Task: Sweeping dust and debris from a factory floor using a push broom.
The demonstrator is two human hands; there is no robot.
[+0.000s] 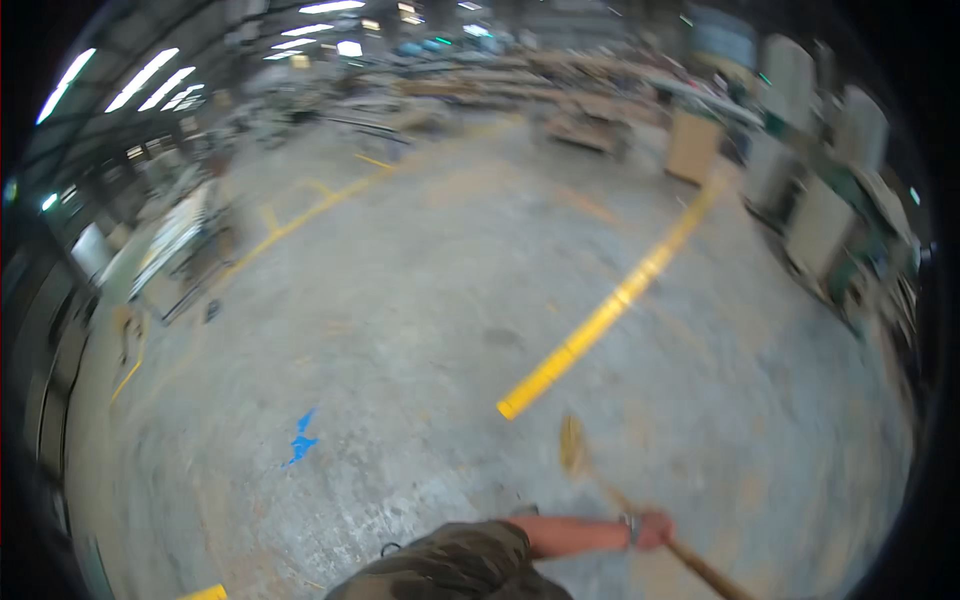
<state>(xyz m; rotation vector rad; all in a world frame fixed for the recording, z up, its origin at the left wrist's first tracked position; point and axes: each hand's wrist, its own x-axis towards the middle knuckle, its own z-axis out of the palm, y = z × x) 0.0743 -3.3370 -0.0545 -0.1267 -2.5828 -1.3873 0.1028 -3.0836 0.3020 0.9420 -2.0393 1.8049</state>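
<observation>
My left arm, in a camouflage-pattern sleeve, reaches across to the right near the lower edge. At its end my left hand (655, 530) is closed round the wooden handle of a broom (705, 570), with a band at the wrist. The handle slants from the lower right up toward a small yellowish-brown head (572, 445) at the floor, blurred by motion. Whether its head touches the floor I cannot tell. My right hand is out of the picture, as is the handle's upper end.
A yellow floor line (600, 322) runs from beyond the broom head to the far right. Scraps of blue tape (302, 440) lie at the left. Grey-green machinery (825, 220) stands at the right, a table (180, 250) at the far left, stacked boards (580, 125) at the back.
</observation>
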